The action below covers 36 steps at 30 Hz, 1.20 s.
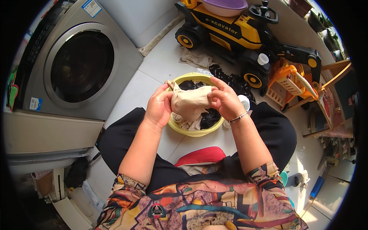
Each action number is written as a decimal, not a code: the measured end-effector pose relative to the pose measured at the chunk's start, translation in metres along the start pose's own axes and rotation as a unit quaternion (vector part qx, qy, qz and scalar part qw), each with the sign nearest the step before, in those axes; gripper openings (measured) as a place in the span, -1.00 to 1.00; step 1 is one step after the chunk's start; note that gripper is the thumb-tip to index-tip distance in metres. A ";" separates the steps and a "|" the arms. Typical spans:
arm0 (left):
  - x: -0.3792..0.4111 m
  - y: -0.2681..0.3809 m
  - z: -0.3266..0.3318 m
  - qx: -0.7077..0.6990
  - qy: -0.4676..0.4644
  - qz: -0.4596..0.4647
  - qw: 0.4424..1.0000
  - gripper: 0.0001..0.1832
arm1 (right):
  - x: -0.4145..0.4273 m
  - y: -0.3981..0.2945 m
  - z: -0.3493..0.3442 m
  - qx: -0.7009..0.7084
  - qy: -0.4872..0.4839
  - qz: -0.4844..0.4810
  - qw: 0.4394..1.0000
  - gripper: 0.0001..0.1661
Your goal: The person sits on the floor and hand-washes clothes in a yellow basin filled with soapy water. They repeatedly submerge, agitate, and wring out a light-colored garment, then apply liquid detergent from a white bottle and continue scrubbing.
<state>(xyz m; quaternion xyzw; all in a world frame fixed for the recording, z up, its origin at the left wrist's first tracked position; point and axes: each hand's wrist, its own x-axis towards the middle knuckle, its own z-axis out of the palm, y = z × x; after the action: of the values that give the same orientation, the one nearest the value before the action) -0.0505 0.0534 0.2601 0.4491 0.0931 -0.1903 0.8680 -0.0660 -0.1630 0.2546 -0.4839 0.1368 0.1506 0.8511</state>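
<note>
A beige cloth (191, 100), perhaps a small garment, is stretched between my two hands. My left hand (159, 106) pinches its left side, where the fabric looks twisted at the top. On the other side, the fingers of my right hand (224, 99) grip the edge. Directly below is a yellow plastic basin (195, 133) on the tiled floor. Black cloth (211, 118) and beige cloth (187, 124) lie inside it, partly hidden by the held piece and my hands.
A front-loading washing machine (82, 66) stands at the left. Beyond the basin is a ride-on toy excavator (224, 31) carrying a purple basin (225, 4). Black printed fabric (233, 82) and a beige cloth (195, 57) lie on the floor. A white container (244, 102) is beside my right wrist.
</note>
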 end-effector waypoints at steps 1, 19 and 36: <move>-0.002 0.001 0.002 -0.010 0.003 -0.004 1.000 -0.51 | -0.001 0.000 0.002 -0.028 0.025 -0.011 0.999 -0.24; -0.009 0.014 0.019 0.014 -0.088 0.062 0.994 -0.65 | 0.008 0.044 -0.008 -0.428 -0.019 -0.295 0.854 -0.75; -0.002 -0.008 0.033 0.537 -0.070 0.156 0.826 -0.69 | 0.004 0.022 0.025 -0.319 -0.077 -0.277 0.903 -0.85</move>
<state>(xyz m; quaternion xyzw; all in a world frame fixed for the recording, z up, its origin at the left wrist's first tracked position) -0.0554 0.0232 0.2737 0.8386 -0.1556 -0.1034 0.5117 -0.0690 -0.1305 0.2480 -0.7349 -0.1242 -0.0190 0.6664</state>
